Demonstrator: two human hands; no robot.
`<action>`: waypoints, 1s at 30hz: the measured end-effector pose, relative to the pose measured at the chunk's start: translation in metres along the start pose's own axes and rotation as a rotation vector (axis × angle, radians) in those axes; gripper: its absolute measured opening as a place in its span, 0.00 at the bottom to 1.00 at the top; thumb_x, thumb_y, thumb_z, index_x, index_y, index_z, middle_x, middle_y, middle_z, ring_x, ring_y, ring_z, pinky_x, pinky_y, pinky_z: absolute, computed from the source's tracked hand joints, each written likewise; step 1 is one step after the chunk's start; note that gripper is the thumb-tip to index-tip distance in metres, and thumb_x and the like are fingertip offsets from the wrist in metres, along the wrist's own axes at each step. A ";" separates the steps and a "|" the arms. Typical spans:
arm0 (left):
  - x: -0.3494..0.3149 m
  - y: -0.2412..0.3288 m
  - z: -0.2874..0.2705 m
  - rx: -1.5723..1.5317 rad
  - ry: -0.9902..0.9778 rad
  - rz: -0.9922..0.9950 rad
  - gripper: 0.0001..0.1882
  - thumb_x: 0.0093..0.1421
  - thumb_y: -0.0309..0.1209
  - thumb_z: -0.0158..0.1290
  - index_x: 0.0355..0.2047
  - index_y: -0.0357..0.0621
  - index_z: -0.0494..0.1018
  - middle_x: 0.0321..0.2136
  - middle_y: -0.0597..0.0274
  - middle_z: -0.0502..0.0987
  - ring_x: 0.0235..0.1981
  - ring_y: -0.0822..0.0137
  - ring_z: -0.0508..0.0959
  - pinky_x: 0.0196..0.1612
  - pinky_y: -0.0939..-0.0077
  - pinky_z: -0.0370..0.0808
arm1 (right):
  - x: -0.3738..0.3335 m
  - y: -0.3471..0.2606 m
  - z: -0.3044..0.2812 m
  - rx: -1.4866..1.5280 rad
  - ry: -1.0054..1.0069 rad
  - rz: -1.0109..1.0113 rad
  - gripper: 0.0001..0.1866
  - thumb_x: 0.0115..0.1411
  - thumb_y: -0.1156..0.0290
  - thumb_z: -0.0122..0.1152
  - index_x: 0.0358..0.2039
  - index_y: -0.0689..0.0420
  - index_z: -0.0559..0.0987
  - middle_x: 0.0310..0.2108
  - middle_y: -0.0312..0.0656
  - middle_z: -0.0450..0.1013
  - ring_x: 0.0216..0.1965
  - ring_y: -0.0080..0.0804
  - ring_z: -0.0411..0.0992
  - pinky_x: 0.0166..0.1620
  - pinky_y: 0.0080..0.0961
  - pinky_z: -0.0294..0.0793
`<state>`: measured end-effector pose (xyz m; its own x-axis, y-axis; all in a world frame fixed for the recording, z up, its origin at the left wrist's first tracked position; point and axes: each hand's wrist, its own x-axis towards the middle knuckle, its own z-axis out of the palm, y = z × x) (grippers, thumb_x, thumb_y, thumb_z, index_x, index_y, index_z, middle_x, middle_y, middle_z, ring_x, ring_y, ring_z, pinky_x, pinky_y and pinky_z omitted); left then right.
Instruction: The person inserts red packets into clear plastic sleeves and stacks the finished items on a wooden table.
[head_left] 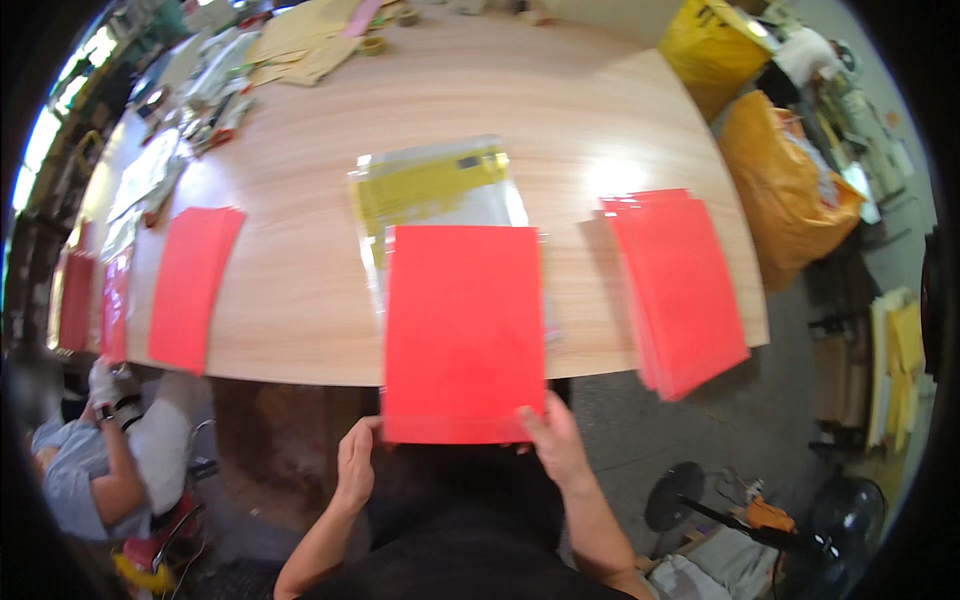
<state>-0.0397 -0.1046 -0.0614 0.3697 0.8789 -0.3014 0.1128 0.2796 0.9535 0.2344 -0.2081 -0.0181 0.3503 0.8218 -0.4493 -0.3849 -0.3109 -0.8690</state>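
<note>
A flat red packet (pixel 464 330), with a paler see-through strip along its near end, lies in front of me. It juts over the table's front edge toward my body. My right hand (pixel 556 440) pinches its near right corner, thumb on top and fingers underneath. At the near left corner my left hand (pixel 356 462) has its fingers closed together against the packet's edge; part of them is hidden. Partly covered by the packet, a clear plastic bag with a yellow-green printed panel (pixel 435 190) rests on the wooden table (pixel 560 120).
Red packets are stacked at the right (pixel 680 290) and left (pixel 193 290) table edges. Brown paper and tape rolls (pixel 372 46) sit at the back. An orange sack (pixel 785 190) stands off the right side. A person (pixel 100 470) sits at far left; a black fan (pixel 676 496) is below right.
</note>
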 end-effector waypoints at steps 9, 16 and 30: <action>-0.008 0.079 0.101 0.233 -0.507 0.535 0.11 0.57 0.29 0.61 0.40 0.40 0.77 0.31 0.56 0.80 0.32 0.53 0.80 0.37 0.66 0.76 | -0.042 -0.111 -0.098 -0.072 0.359 -0.348 0.22 0.66 0.66 0.61 0.58 0.60 0.71 0.36 0.34 0.78 0.22 0.16 0.72 0.20 0.13 0.68; 0.039 0.106 0.110 0.727 0.015 0.857 0.17 0.50 0.29 0.63 0.42 0.46 0.79 0.44 0.56 0.78 0.49 0.54 0.75 0.57 0.55 0.68 | -0.029 -0.190 -0.288 -0.281 0.334 -0.302 0.23 0.66 0.64 0.61 0.58 0.60 0.74 0.34 0.35 0.78 0.23 0.16 0.71 0.24 0.15 0.70; 0.077 0.082 0.047 1.068 0.220 0.698 0.30 0.54 0.41 0.64 0.54 0.42 0.73 0.62 0.42 0.64 0.65 0.41 0.62 0.67 0.48 0.58 | 0.032 -0.082 -0.334 -1.090 0.895 -0.560 0.21 0.66 0.66 0.52 0.56 0.65 0.73 0.52 0.53 0.73 0.54 0.49 0.71 0.56 0.39 0.69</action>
<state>0.0413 -0.0326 -0.0066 0.5015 0.7863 0.3608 0.6724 -0.6167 0.4093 0.5622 -0.3155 -0.0306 0.7748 0.5233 0.3547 0.6294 -0.5865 -0.5097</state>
